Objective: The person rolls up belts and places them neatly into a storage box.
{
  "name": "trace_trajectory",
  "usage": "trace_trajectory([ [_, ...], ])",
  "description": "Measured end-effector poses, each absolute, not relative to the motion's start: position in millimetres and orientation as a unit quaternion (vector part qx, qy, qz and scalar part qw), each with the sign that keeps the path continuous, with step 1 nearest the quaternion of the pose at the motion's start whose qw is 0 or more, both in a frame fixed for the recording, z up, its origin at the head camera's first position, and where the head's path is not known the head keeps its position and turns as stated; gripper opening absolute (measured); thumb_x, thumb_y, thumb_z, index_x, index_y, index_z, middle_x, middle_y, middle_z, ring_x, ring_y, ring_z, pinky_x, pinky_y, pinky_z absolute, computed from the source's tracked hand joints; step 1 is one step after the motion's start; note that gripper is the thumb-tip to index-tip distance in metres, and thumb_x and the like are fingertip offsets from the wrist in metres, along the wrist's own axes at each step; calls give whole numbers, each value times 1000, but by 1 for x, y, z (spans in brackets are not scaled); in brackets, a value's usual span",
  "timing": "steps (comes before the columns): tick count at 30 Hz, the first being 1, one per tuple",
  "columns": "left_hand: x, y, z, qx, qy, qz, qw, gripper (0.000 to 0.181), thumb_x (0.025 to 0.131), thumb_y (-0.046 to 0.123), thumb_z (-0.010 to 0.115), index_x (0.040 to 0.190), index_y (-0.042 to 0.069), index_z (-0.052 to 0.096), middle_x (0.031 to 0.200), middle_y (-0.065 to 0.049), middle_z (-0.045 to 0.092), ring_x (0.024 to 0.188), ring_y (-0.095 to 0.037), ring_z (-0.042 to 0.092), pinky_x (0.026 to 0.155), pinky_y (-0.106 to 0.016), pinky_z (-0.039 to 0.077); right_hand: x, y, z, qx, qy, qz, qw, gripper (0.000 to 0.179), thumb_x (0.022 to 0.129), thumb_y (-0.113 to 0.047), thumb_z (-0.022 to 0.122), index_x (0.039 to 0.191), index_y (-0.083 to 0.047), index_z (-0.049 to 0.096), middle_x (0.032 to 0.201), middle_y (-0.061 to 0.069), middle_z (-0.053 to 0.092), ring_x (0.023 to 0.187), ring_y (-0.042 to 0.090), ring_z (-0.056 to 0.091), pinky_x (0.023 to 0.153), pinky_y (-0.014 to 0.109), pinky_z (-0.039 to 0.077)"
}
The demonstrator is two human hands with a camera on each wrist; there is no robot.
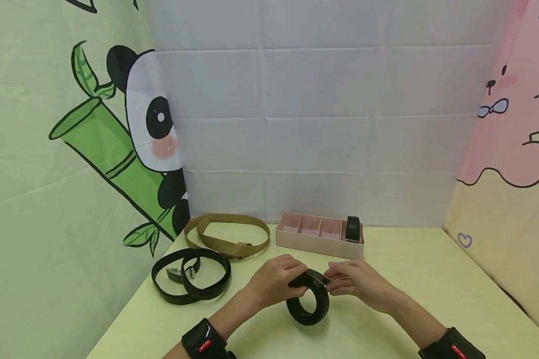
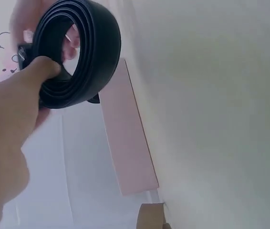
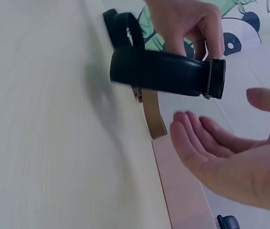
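Note:
My left hand (image 1: 276, 280) grips a black belt (image 1: 306, 318) wound into a tight coil, the thumb inside its ring and the fingers over its top. In the right wrist view, the coiled belt (image 3: 159, 74) is seen edge-on, with the metal buckle (image 3: 215, 78) at its end facing right. My right hand (image 1: 364, 283) is just right of the buckle end. Its fingers (image 3: 192, 136) are loosely extended and apart from the belt, palm turned up, with nothing in them. The left wrist view shows the layered coil (image 2: 99, 52) close up.
A pink divided box (image 1: 319, 244) stands at the back, a rolled black belt (image 1: 353, 229) in its rightmost compartment. Left of it lies a loosely looped tan belt (image 1: 233, 219). A loosely looped black belt (image 1: 215, 291) with a silver buckle lies at the table's left.

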State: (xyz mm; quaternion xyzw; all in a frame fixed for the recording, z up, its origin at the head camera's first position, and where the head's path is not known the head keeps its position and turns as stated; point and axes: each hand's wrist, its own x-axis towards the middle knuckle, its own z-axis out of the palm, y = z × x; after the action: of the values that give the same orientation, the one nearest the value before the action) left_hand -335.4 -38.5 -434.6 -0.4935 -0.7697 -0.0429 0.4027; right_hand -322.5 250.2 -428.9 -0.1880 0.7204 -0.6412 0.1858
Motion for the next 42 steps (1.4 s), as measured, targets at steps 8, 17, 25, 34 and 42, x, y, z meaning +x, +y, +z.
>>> trace_trajectory([
  [8,-344,-36,-432,-561,-638,29,526,50,84,37,102,120,9,82,115,3,83,109,-9,77,103,-19,61,-319,251,-431,-218,606,-701,305,24,116,-15,57,115,-10,81,113,-1,82,105,13,81,104,37,65],
  [17,-353,-32,-431,-576,-607,23,547,41,94,29,92,127,7,83,125,-3,85,116,-12,80,108,-21,60,-318,249,-438,-217,596,-725,269,31,113,-9,63,140,6,63,128,6,80,115,14,80,107,33,64],
  [25,-362,-15,-433,-442,-764,-214,418,47,91,7,93,135,4,79,133,-11,81,118,-24,82,100,-31,66,-320,245,-428,-150,658,-726,134,71,112,-12,69,163,21,34,150,23,64,124,13,76,110,31,62],
  [34,-371,5,-413,-266,-775,-573,-10,40,113,37,70,142,11,79,137,-11,81,123,-28,81,105,-37,66,-329,244,-417,-110,738,-666,-1,62,107,-16,79,161,5,56,149,22,73,120,5,77,105,19,59],
  [42,-396,9,-404,-254,-712,-643,-119,44,111,19,73,150,-1,69,146,-23,74,133,-35,78,111,-40,63,-343,246,-416,-139,762,-633,-25,61,107,-15,79,161,4,55,152,27,70,137,31,75,107,25,62],
])
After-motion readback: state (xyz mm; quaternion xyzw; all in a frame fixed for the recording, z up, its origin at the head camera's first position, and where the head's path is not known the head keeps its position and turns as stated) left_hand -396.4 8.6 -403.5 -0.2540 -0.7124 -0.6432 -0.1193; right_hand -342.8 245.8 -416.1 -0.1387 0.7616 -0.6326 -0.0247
